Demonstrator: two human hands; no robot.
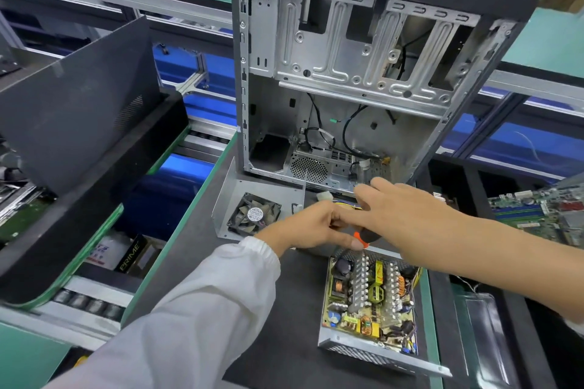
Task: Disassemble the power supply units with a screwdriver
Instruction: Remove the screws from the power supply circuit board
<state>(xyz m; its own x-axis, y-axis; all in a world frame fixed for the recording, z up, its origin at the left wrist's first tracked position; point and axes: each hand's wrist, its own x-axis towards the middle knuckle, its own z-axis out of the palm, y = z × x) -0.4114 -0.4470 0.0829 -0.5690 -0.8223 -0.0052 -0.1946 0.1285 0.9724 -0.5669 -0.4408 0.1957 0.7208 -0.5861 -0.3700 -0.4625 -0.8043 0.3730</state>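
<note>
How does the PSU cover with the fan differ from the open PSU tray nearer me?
The cover holds only a black fan; the tray carries the crowded circuit board with heatsinks and coils. The cover lies just in front of the computer case, left of the hands; the tray sits nearer the camera, to the right. Both are bare grey sheet metal on the dark mat.

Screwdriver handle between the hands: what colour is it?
Black with an orange band, as far as the screwdriver handle shows between the hands in the head view.
</note>
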